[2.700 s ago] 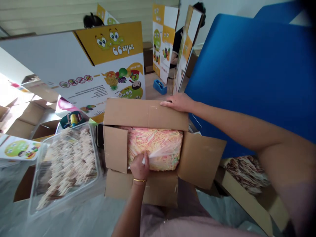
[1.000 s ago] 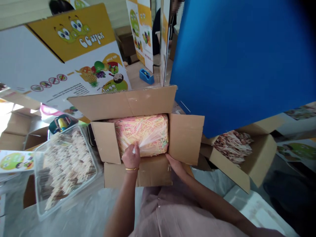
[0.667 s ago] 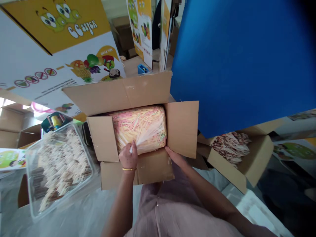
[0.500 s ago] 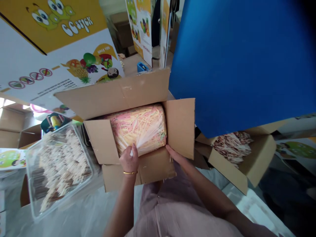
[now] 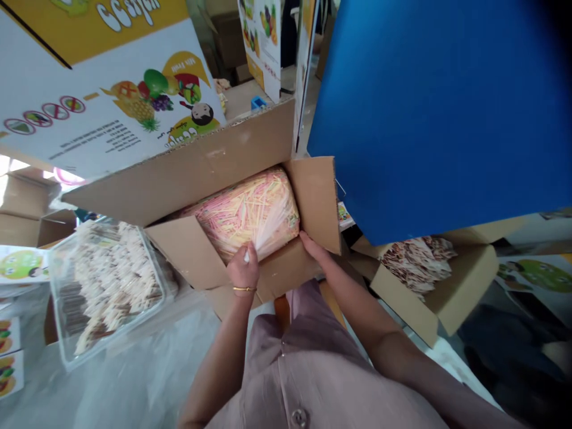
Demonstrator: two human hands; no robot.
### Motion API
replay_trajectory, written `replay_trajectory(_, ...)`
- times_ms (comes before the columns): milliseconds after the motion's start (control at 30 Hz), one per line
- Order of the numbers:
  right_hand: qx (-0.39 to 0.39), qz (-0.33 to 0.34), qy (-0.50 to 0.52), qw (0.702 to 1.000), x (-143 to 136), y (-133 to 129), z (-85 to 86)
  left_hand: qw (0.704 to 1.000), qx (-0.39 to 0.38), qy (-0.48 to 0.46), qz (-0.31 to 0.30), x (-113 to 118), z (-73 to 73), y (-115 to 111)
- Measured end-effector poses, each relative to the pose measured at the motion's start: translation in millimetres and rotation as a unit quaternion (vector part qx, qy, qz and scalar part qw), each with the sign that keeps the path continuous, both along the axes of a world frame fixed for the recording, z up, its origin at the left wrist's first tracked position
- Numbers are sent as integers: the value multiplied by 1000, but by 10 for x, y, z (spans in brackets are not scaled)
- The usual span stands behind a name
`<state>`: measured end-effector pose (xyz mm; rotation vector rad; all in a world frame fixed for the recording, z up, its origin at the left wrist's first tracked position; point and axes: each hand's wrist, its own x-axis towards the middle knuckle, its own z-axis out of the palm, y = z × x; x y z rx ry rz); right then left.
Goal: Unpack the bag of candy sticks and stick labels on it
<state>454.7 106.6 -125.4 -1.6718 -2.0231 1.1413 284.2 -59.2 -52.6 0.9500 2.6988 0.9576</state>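
Plastic (image 5: 270, 229) is bunching inside your left hand (image 5: 243, 268), whose fingers are curling tightly together and pinching what is looking like the gathered mouth of the clear bag (image 5: 241, 211). Creases are fanning out from that grip, so you are seemingly holding the opening drawn together over the pink and yellow sticks showing through.

The bag is lying inside the open brown carton (image 5: 288, 274), crowding toward its right end. The far flap (image 5: 192, 161) and right flap (image 5: 315, 202) are standing outward, leaving the top exposed for your reach; the left flap (image 5: 187, 247) is covering part of the bag's left end from this angle. The carton is sitting askew in front of you, and whatever is bearing it is hiding underneath.

Your right hand (image 5: 315, 247) is resting at the near right corner, where bag and carton edge are meeting, probably steadying that corner while the other hand is gripping. Only part of it is showing, so I am not able to tell whether its fingers are spread, pressed together or pinching anything.

A clear tub (image 5: 115, 333) of pale sticks (image 5: 116, 274) is sitting to your left, apart from the carton, perhaps leaving your arm room. A blue panel (image 5: 438, 119) is standing beyond, on the right.
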Motion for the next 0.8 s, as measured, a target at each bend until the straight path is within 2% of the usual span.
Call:
replay_trajectory(133,-28,-4,45,999,-168,27,106,999,-7,-22,22,-37,92,65)
replay_trajectory(233,-22,-8,60,998,-172,-11,140,998,-13,-45,38,-33,93,83)
replay_trajectory(333,-16,-20,65,998,79,-254,161,996,-20,-66,49,-22,62,84)
replay_trajectory(400,-4,-57,70,996,328,-543,188,995,-23,-78,51,-10,46,74)
replay_trajectory(433,2,-97,83,992,434,-705,207,995,-24,-84,51,0,42,67)
replay_trajectory(467,-32,-119,107,987,507,-862,224,994,-25,-89,51,10,41,59)
replay_trajectory(500,-118,-123,139,975,537,-1003,237,994,-26,-94,51,23,42,49)
replay_trajectory(533,-235,-110,174,950,519,-1118,240,993,-27,-99,50,36,44,39)
replay_trajectory(567,-359,-83,203,907,457,-1200,231,993,-28,-103,50,48,47,29)
replay_trajectory(633,-511,-38,229,828,240,-1268,177,992,-30,-112,47,66,51,14)
replay_trajectory(667,-547,-27,232,804,114,-1261,137,992,-32,-116,45,69,53,10)
replay_trajectory(800,-602,-37,227,764,-288,-1140,-35,989,-41,-135,44,36,75,13)
